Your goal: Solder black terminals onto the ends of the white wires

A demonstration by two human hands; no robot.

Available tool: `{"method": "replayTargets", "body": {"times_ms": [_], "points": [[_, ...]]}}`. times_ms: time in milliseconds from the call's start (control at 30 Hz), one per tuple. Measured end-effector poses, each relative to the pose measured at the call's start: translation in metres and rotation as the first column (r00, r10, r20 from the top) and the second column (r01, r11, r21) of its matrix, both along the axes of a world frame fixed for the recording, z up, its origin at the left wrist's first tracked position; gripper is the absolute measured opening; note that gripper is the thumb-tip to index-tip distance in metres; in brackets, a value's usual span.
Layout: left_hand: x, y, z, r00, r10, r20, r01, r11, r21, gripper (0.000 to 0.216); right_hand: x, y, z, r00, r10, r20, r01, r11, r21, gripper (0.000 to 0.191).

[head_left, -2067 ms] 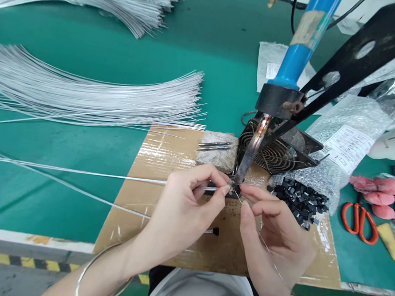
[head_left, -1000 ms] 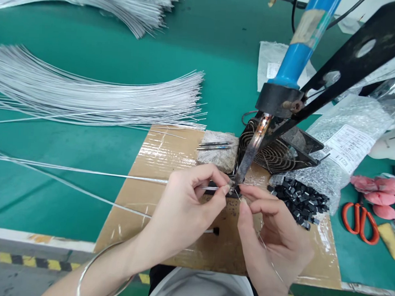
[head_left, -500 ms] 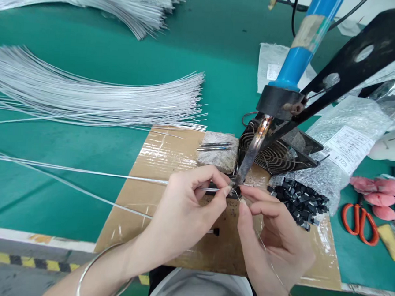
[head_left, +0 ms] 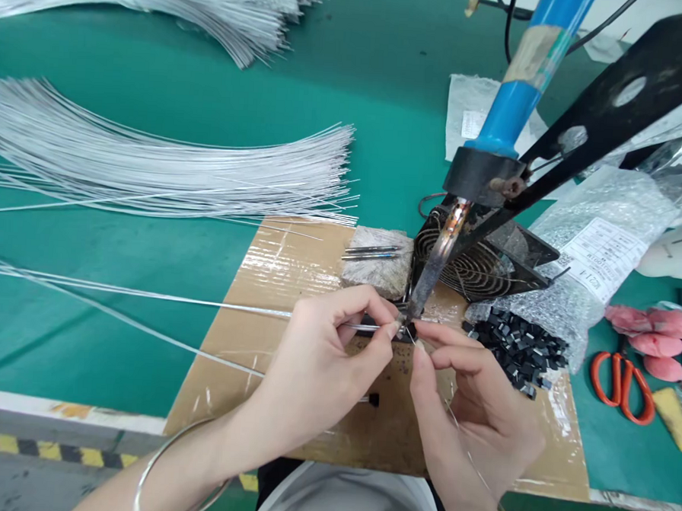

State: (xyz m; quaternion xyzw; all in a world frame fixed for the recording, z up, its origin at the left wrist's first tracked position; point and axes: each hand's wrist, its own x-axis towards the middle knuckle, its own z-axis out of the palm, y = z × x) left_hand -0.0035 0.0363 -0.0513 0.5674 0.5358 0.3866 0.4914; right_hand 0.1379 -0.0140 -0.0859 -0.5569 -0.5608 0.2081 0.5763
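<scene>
My left hand [head_left: 318, 365] pinches a long thin silver wire [head_left: 161, 299] that runs in from the left, its end held at the tip of a mounted soldering iron [head_left: 435, 264] with a blue handle. My right hand [head_left: 470, 403] pinches a fine strand of solder wire [head_left: 457, 433] and holds its end to the same iron tip. Both hands work over a taped cardboard sheet [head_left: 282, 283]. A wire with a small black end piece [head_left: 372, 399] lies on the cardboard below my left hand.
Fanned bundles of silver wires [head_left: 168, 166] cover the green mat to the left. A grey sponge block [head_left: 378, 265] and a round wire grille [head_left: 471, 266] sit behind the hands. Small black parts [head_left: 519, 352], bubble-wrap bags [head_left: 592, 253] and orange scissors [head_left: 620, 381] lie right.
Almost nothing moved: both hands keep their pinches at the iron tip, with only a slight shift of the view.
</scene>
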Motion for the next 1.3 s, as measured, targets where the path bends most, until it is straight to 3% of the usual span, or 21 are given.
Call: {"method": "replayTargets", "body": {"times_ms": [1300], "points": [[0.0006,-0.0016,-0.0008,1.0,0.011,0.019,-0.011,1.0,-0.006,0.013,-0.0015,-0.0006,0.0008,0.999,-0.031,0.007,0.031,0.999,-0.013,0.014]]}}
